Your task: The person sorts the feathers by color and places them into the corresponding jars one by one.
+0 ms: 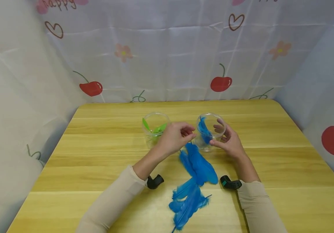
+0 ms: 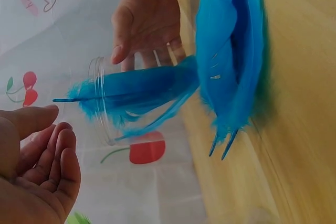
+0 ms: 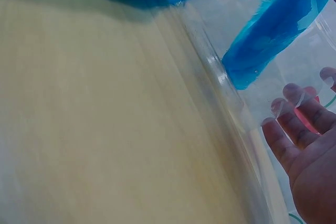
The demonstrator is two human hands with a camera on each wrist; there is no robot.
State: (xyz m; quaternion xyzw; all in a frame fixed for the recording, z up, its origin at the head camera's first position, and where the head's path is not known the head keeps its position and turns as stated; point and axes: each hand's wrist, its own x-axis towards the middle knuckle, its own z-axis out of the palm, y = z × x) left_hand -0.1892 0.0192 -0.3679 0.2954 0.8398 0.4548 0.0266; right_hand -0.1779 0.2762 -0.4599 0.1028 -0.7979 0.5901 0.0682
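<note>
My right hand [image 1: 216, 134] grips a clear jar [image 1: 211, 147] standing on the wooden table [image 1: 271, 145], thumb on the near side and fingers [image 3: 294, 119] round the far wall. One blue feather [image 1: 204, 131] leans inside it, its quill poking out of the mouth [image 2: 65, 99]. My left hand [image 1: 190, 132] hovers just left of the jar's rim with its fingers [image 2: 60, 145] loosely curled and nothing in them. A loose heap of blue feathers [image 1: 197, 163] lies on the table in front of the jar and trails toward me.
A second clear jar [image 1: 152, 139] with green feathers [image 1: 158, 129] stands to the left, partly behind my left hand. Cherry-printed white cloth [image 1: 167, 58] walls the table at the back and on both sides.
</note>
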